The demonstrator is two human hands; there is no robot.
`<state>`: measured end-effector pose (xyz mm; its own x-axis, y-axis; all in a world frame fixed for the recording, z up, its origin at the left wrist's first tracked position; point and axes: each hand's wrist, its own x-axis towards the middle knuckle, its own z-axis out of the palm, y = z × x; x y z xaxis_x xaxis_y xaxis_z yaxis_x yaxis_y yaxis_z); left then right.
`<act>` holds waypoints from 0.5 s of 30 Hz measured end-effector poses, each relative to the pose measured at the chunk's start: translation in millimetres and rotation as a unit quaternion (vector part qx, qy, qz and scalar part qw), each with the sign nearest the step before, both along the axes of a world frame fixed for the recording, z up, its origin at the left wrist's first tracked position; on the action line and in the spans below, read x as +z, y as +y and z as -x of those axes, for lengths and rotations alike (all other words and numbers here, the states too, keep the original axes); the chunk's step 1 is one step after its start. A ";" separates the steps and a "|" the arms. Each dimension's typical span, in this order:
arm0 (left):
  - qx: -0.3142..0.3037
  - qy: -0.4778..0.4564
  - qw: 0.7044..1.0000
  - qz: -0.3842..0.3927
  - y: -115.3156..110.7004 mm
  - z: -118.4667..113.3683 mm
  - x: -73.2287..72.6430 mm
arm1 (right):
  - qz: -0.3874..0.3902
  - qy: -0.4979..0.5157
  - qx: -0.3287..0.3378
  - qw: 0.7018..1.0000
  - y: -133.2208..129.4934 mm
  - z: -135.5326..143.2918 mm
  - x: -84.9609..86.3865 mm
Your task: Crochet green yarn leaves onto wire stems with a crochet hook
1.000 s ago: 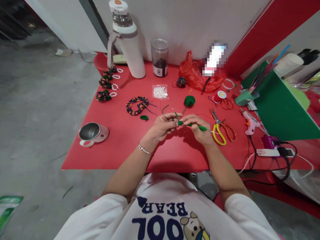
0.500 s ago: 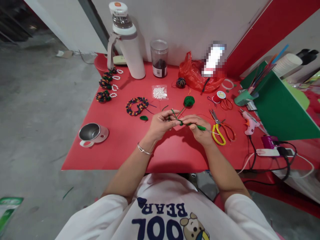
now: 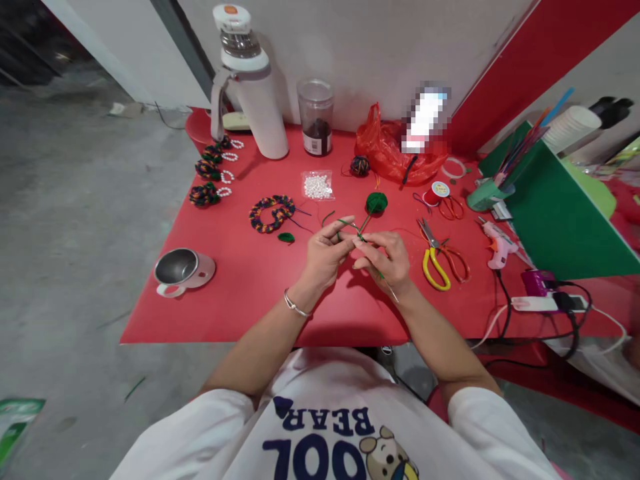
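Note:
My left hand (image 3: 327, 253) pinches a small piece of green yarn, with a strand looped over its raised index finger. Closed round a crochet hook (image 3: 389, 287), my right hand (image 3: 386, 257) meets the left at the fingertips. The hook's green grip is mostly hidden by the palm, and its metal shaft sticks out below toward the wrist. From the hands, a strand runs up to the green yarn ball (image 3: 377, 203). A small green crocheted leaf (image 3: 286, 237) lies left of my left hand, below a multicoloured crocheted ring (image 3: 271, 213).
Yellow-handled scissors (image 3: 437, 268) and a pink glue gun (image 3: 499, 245) lie to the right. A bag of white beads (image 3: 317, 185), a red plastic bag (image 3: 385, 143) and a tall white flask (image 3: 263, 107) are behind. A mug (image 3: 200, 270) stands left on the red table (image 3: 240, 307).
My right hand has turned, and the hook has swung from pointing right to slanting down toward my wrist. The left hand has shifted slightly right, and the hands are closer together.

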<state>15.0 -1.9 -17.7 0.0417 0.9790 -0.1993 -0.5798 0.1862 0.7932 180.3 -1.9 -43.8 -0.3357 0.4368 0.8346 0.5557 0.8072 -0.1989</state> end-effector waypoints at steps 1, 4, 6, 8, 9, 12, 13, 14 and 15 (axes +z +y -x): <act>-0.023 -0.026 0.999 0.010 0.3 1.6 -0.2 | -0.012 0.002 0.006 1.000 0.4 -0.9 0.5; -0.110 -0.087 0.989 0.049 2.6 9.9 0.1 | -0.019 0.005 0.053 0.998 3.3 -5.9 5.1; -0.148 -0.100 0.982 0.061 4.5 16.5 1.5 | -0.005 0.010 0.097 0.995 6.0 -10.0 10.1; -0.164 -0.098 0.980 0.060 6.3 21.8 3.3 | 0.017 0.015 0.126 0.992 8.3 -13.8 15.3; -0.164 -0.092 0.980 0.058 7.1 23.8 4.1 | 0.030 0.014 0.132 0.991 9.1 -15.4 17.6; -0.149 -0.066 0.986 0.047 8.9 27.3 5.2 | 0.060 0.001 0.135 0.989 10.0 -18.9 23.0; -0.142 -0.057 0.987 0.042 9.4 28.0 5.2 | 0.069 -0.002 0.135 0.988 9.9 -19.7 24.4; -0.136 -0.048 0.989 0.039 9.8 28.6 5.0 | 0.080 -0.004 0.135 0.988 9.8 -20.4 25.7; -0.132 -0.040 0.990 0.036 10.1 29.3 4.8 | 0.092 -0.006 0.136 0.986 9.6 -20.9 26.9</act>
<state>-14.3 8.2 -12.8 0.3136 0.9152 -0.2531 -0.5641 0.3940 0.7256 201.2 7.7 -16.9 -0.4711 0.4727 0.7448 0.3273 0.8777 -0.3500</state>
